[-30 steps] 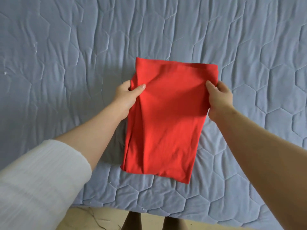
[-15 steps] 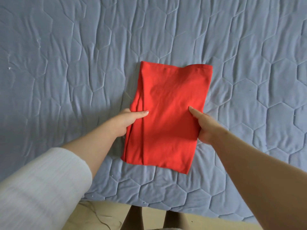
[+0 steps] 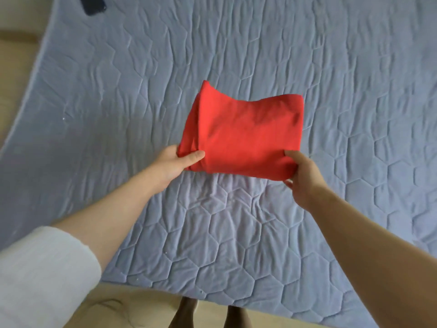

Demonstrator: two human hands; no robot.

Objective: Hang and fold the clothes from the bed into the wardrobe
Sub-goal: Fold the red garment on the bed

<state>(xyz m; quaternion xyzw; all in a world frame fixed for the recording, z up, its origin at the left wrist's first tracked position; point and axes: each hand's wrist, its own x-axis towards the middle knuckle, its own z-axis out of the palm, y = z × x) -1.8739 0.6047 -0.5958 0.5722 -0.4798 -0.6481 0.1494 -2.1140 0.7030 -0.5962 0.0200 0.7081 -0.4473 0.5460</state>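
Our left hand (image 3: 175,162) pinches the near left corner of the folded red garment (image 3: 246,136), thumb on top. Our right hand (image 3: 303,178) grips the near right corner. Both forearms extend forward over the blue quilted bed (image 3: 343,67).

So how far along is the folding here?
Done: the red garment looks folded into a compact rectangle. In hand: left hand and right hand pinch its near corners over the bed. Left: carrying it to the wardrobe, which is not in view.
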